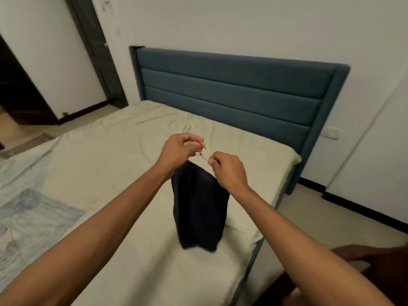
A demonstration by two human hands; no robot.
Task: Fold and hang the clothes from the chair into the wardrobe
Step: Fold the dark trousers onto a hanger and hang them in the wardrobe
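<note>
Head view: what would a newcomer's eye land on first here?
A dark folded garment hangs from a thin metal wire hanger held mid-frame by the left hand and right hand, above the cream-sheeted bed. Behind stands a blue padded headboard.

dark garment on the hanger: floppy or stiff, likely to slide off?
Likely floppy: the dark garment hangs limp from the wire hanger, its hem on the bed. Probably light: both hands hold it by fingertips. Slip risk unclear.
</note>
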